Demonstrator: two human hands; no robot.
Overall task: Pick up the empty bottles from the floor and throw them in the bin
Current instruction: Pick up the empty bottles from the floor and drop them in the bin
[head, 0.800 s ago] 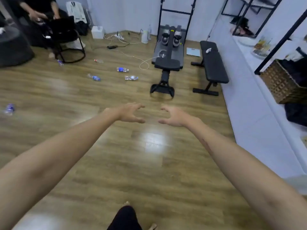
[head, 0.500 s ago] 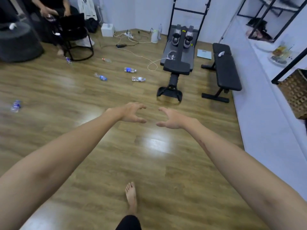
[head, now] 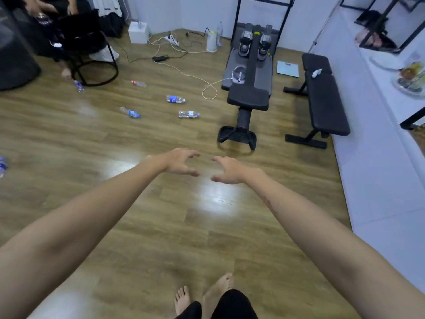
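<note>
Several empty plastic bottles lie on the wooden floor ahead. One clear bottle (head: 189, 114) is nearest, a blue-labelled bottle (head: 175, 99) lies just behind it, and a crushed bottle (head: 130, 112) is to their left. A red-capped bottle (head: 138, 83) and a small bottle (head: 79, 86) lie further back, and one more bottle (head: 2, 165) sits at the left edge. My left hand (head: 181, 163) and my right hand (head: 227, 170) are stretched out in front of me, fingers loosely spread, holding nothing. No bin is plainly in view.
A black weight bench (head: 249, 97) and a second bench (head: 322, 97) stand at the right. Cables and a power strip (head: 171, 41) trail across the far floor. A person sits on a black chair (head: 92, 54) at the back left. A white ledge (head: 379, 157) runs along the right.
I have stepped forward, so the bottles and benches are nearer and lower in view. Both my feet now show at the bottom. My hands stay open and empty.
</note>
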